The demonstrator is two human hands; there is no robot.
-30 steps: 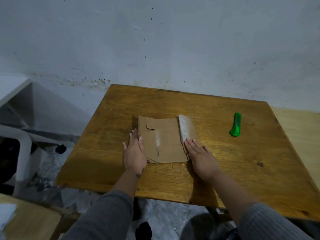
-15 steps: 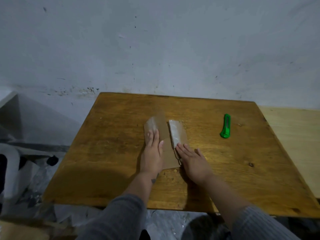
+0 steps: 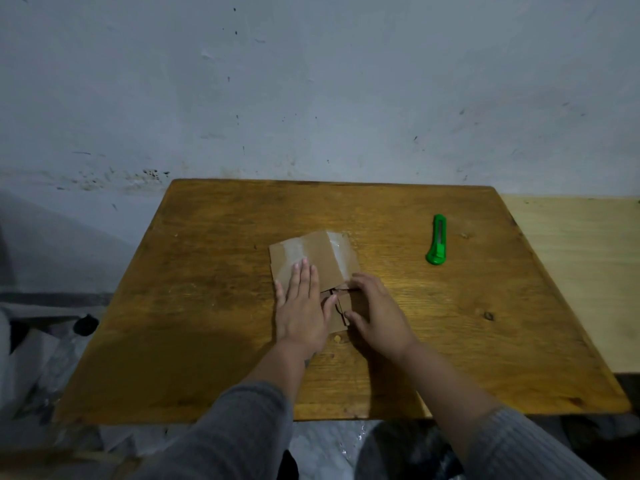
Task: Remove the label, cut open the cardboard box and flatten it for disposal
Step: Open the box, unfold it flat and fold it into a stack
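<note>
The flattened cardboard box (image 3: 311, 259) is lying mid-table (image 3: 207, 306). The left hand (image 3: 302, 311) is pressing it flat, its grip released, while the right hand (image 3: 375, 315) is grasping the near flap. A green cutter (image 3: 437, 239) is lying well apart.

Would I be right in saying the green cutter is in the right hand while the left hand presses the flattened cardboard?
Not quite: the head view shows the green cutter lying untouched on the table. The right hand touches the flattened cardboard; the left hand presses it.
</note>
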